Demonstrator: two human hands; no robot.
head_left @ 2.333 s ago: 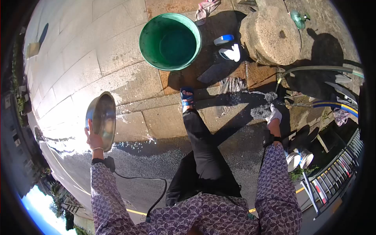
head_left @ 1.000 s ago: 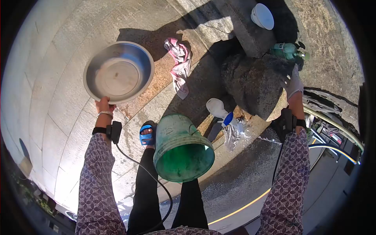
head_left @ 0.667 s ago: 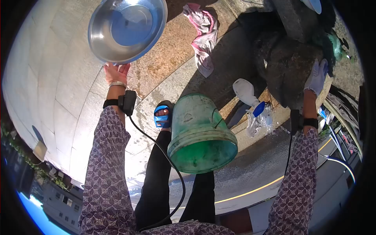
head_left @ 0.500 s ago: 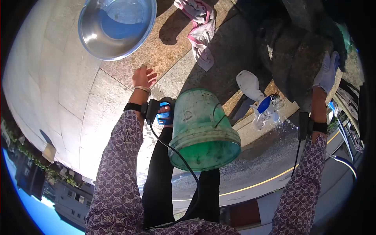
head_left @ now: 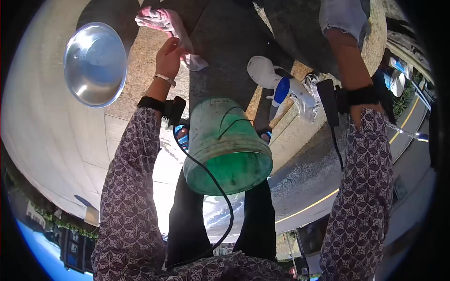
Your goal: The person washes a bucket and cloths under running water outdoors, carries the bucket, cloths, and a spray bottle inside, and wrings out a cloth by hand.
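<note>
My left hand (head_left: 169,58) is bare, with a bracelet at the wrist. Its fingers are curled against a pink-and-white towel (head_left: 179,28), which they appear to grip. My right hand (head_left: 344,18) wears a white glove and lies over a dark grey surface; its fingers are cut off by the top edge. Between my legs is a greenish plastic bucket (head_left: 220,122), its mouth facing me and its wire handle hanging down the side. To its upper right lie a white plastic object with a rounded end (head_left: 261,71), a blue piece (head_left: 281,91) and crumpled clear plastic (head_left: 308,110).
A shiny metal basin (head_left: 96,65) sits on the pale paving at upper left. Black cables run from both wrist devices, one crossing in front of the bucket. A white container (head_left: 397,83) stands at far right. Road with a yellow line lies beyond the kerb.
My left hand has reached upward to the towel, its spread fingers now curled. My gloved hand has moved up and left to the frame's top edge. The whole view has shifted.
</note>
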